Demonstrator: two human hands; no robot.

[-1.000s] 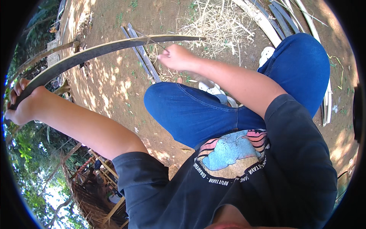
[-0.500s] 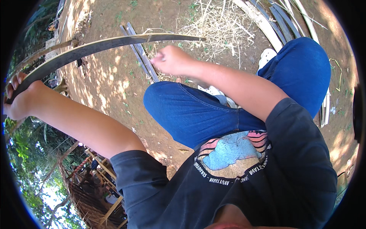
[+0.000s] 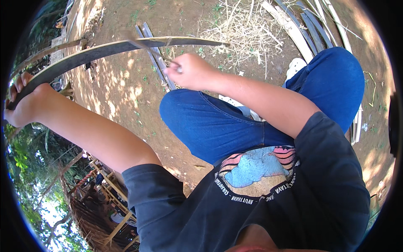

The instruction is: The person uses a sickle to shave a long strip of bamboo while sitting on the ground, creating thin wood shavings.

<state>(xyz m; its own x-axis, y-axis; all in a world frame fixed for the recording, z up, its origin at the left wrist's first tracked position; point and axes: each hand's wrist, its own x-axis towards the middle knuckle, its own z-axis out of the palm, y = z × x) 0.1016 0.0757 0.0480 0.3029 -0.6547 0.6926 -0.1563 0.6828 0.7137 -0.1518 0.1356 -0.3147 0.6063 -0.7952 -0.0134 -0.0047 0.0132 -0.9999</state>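
My left hand (image 3: 30,103) is wrapped around the near end of a long, curved bamboo strip (image 3: 94,53), held out at the far left. The strip has a dark face and a pale edge, and it arcs across to the right. Closed in a fist, my right hand (image 3: 191,71) grips a thin knife (image 3: 154,53), smeared by motion. Its blade points up and left and crosses the strip in the picture; whether it touches the strip, I cannot tell.
Pale shavings (image 3: 247,35) lie heaped on the dirt ground ahead. Several long strips (image 3: 310,29) are stacked at the far right. Two narrow dark strips (image 3: 161,69) lie beyond my bent knee (image 3: 197,122). A thatched shelter (image 3: 94,210) stands at the lower left.
The knife now shows as a blur across the strip. My right hand has shifted slightly. My left hand still grips the strip, a little higher in the picture.
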